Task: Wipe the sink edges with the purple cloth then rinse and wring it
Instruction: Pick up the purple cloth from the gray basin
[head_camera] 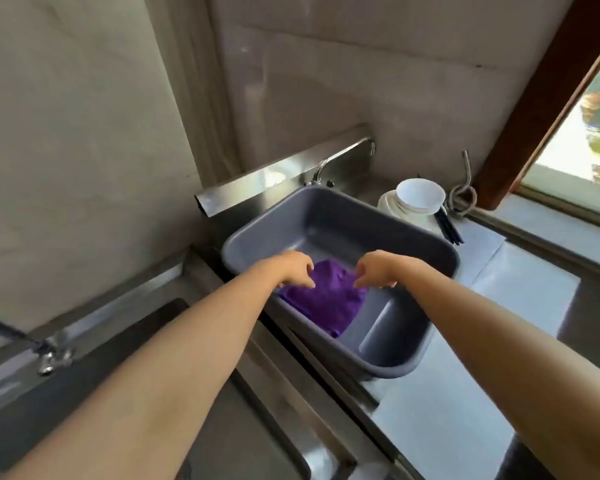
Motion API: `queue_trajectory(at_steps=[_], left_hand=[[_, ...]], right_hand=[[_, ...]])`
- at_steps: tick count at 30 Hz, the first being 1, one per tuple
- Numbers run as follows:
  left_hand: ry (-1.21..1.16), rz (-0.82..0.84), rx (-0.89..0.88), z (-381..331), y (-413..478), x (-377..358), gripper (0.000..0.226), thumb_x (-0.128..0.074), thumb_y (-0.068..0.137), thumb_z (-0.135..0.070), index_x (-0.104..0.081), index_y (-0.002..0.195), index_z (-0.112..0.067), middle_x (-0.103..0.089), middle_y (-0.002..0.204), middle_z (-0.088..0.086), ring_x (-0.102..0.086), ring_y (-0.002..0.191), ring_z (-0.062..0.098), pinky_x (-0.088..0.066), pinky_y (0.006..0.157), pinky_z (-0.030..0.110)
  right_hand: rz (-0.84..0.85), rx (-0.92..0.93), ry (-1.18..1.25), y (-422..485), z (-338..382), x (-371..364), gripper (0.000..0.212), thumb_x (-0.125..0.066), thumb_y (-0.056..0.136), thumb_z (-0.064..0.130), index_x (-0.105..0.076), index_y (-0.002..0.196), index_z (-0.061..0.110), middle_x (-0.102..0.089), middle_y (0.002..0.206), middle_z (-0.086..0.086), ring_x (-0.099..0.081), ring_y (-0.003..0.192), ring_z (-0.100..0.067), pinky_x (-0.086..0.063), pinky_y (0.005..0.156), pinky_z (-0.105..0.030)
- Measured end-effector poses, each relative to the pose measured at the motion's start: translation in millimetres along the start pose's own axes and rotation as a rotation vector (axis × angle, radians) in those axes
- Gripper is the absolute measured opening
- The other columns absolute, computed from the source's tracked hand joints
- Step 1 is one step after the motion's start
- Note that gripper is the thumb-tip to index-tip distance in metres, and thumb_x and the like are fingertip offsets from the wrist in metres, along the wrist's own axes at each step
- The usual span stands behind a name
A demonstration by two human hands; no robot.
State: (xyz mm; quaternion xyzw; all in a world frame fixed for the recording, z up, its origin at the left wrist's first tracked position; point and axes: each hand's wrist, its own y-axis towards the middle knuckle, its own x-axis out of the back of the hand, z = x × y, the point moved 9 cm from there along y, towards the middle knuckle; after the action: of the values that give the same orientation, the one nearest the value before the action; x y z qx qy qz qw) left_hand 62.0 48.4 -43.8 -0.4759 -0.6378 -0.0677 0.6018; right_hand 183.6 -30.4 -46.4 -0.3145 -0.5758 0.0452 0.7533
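The purple cloth (pixel 328 296) hangs inside a grey plastic basin (pixel 343 216) that sits in the steel sink. My left hand (pixel 293 270) pinches the cloth's upper left part. My right hand (pixel 374 271) pinches its upper right part. Both hands hold the cloth spread between them, above the basin's near-left rim. The cloth's lower end droops down toward the basin floor. A steel tap (pixel 340 157) reaches out from the back splash behind the basin.
White bowls (pixel 418 199) are stacked at the back right with dark chopsticks (pixel 449 228) beside them. A coiled metal hose (pixel 463 195) lies near the window. A second sink with a tap (pixel 51 355) is at the left. Steel counter (pixel 447 393) runs along the right.
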Motion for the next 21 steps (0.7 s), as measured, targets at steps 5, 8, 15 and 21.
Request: queue_trajectory(at_steps=[5,8,15,21], left_hand=[[-0.042,0.064,0.061,2.0,35.9,-34.6,0.067,-0.053,0.088,-0.023,-0.021,0.146,-0.013,-0.044,0.142,0.016,-0.047,0.124,0.033,-0.041,0.098,0.035],[-0.089,0.060,0.075,-2.2,51.2,-40.9,0.073,-0.046,0.089,-0.014,-0.005,0.149,-0.017,-0.051,0.131,0.021,-0.055,0.107,0.035,-0.044,0.083,0.036],[-0.459,0.010,0.193,-0.5,60.1,-30.5,0.079,-0.061,0.086,-0.021,-0.013,0.148,-0.017,-0.037,0.146,0.008,-0.049,0.120,0.027,-0.049,0.081,0.033],[-0.711,-0.027,0.127,0.1,45.0,-2.4,0.019,-0.057,0.083,-0.005,-0.053,0.097,-0.016,-0.053,0.099,0.009,-0.049,0.085,0.020,-0.040,0.067,0.028]], right_hand=[[-0.090,-0.082,0.136,28.2,-27.6,-34.1,0.045,-0.062,0.086,0.031,-0.056,0.117,-0.001,-0.062,0.121,-0.019,-0.058,0.110,-0.034,-0.047,0.090,-0.036],[-0.123,-0.092,0.283,35.9,-30.3,-42.5,0.046,-0.066,0.083,0.027,-0.054,0.117,-0.001,-0.061,0.121,-0.019,-0.058,0.110,-0.034,-0.047,0.088,-0.035],[-0.168,-0.051,0.551,43.5,-17.7,-25.9,0.011,-0.060,0.075,0.002,-0.062,0.085,0.004,-0.062,0.078,-0.015,-0.059,0.064,-0.026,-0.051,0.055,-0.032],[-0.135,0.151,0.737,24.3,11.5,18.1,0.026,-0.053,0.082,-0.007,-0.061,0.102,0.006,-0.059,0.087,-0.012,-0.059,0.068,-0.019,-0.054,0.055,-0.023]])
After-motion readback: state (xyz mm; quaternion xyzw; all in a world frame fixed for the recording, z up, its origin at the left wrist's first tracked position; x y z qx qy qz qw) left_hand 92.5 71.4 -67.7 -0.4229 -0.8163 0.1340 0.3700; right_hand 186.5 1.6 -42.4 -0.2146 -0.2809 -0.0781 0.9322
